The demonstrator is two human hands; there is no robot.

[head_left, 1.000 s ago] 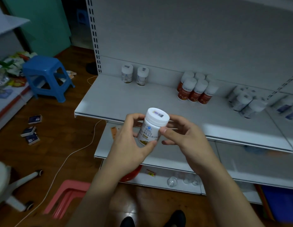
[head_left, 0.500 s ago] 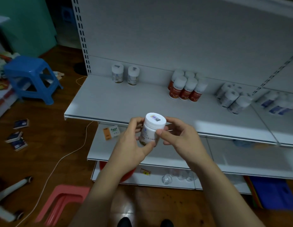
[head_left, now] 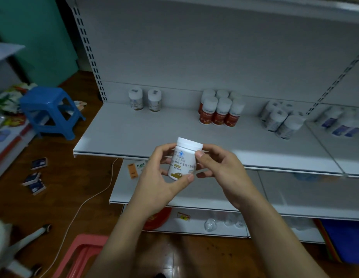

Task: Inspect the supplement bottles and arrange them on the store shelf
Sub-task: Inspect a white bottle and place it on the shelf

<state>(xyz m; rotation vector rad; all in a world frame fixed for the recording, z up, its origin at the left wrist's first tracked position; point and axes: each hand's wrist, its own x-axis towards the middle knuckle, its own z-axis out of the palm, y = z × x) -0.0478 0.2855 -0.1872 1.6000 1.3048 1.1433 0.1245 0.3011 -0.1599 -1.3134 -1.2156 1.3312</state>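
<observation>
A left hand (head_left: 158,177) and right hand (head_left: 220,169) together grip an upright white-capped supplement bottle (head_left: 184,161) just in front of the store shelf (head_left: 154,133), whose matching pair of bottles (head_left: 154,100) stands farther back and leftward, nearer the left hand.

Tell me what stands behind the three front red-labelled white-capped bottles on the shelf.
Three more white caps show above the front red-labelled bottles, near the grey back panel. Their bodies and labels are covered.
</observation>
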